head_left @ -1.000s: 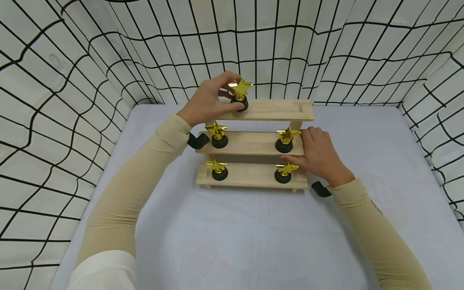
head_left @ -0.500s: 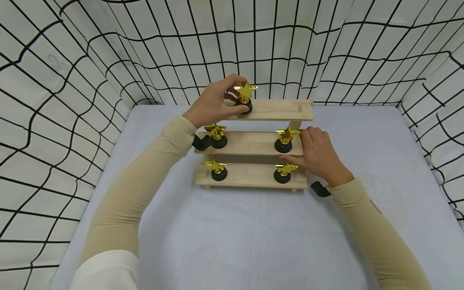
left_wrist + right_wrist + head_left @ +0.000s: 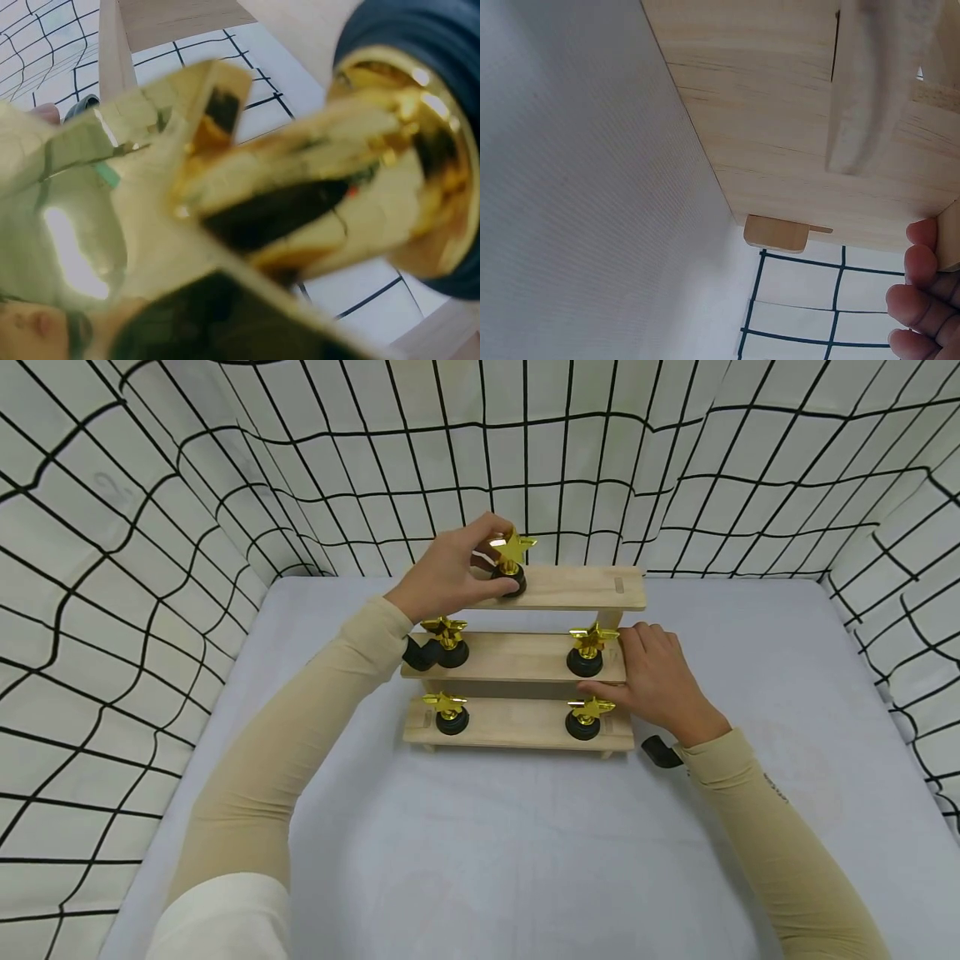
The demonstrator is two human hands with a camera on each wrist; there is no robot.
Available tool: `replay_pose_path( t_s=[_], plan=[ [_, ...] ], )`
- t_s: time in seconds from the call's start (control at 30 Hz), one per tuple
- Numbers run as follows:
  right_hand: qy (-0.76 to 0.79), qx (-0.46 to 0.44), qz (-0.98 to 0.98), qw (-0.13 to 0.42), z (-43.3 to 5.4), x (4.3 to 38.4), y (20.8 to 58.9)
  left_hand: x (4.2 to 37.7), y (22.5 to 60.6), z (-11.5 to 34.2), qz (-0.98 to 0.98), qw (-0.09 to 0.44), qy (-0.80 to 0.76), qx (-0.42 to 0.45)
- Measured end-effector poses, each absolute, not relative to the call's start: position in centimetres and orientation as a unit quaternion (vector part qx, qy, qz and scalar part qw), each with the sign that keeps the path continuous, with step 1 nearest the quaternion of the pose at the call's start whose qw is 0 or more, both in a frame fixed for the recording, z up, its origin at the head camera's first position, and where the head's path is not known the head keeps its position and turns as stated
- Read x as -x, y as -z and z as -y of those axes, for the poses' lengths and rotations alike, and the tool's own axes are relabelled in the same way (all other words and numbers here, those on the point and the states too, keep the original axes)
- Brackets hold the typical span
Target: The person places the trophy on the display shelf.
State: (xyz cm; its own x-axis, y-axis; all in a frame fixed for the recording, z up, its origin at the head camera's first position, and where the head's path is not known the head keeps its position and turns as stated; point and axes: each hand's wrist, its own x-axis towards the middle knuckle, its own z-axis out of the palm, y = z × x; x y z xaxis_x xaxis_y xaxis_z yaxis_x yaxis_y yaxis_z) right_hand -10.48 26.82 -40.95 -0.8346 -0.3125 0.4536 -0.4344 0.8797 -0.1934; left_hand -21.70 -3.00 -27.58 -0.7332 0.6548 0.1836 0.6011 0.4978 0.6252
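Note:
My left hand (image 3: 450, 568) pinches a gold star trophy (image 3: 512, 552) by its black base, upright at the top shelf (image 3: 585, 587) of a three-tier wooden stand. Whether the base touches the shelf, I cannot tell. On the stand's right, my right hand (image 3: 660, 681) grips the end of the middle shelf (image 3: 517, 656), thumb along its front; fingertips (image 3: 922, 262) show against the wood in the right wrist view. Two trophies stand on the middle shelf, left (image 3: 453, 653) and right (image 3: 585, 662). A blurred trophy (image 3: 300, 180) fills the left wrist view.
Another pair of trophies, left (image 3: 452, 720) and right (image 3: 582, 725), stands on the bottom shelf (image 3: 517, 722). A white cloth (image 3: 480, 843) covers the table under the stand. Black grid lines mark the white walls (image 3: 547, 452) around it. The left wrist camera (image 3: 422, 653) sits close against the middle-left trophy.
My left hand has moved a little to the right along the top shelf with the trophy, slowing over the last half second. The right hand keeps its grip on the middle shelf.

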Motion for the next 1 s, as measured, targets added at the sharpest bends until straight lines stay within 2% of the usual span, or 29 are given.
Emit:
replay_pose_path(
  t_s=[1.0],
  plan=[
    [-0.149,-0.199,0.946,0.208,-26.8,10.48,40.91,21.78,27.77,2.4,-0.866,0.061,-0.35,-0.352]
  ],
)
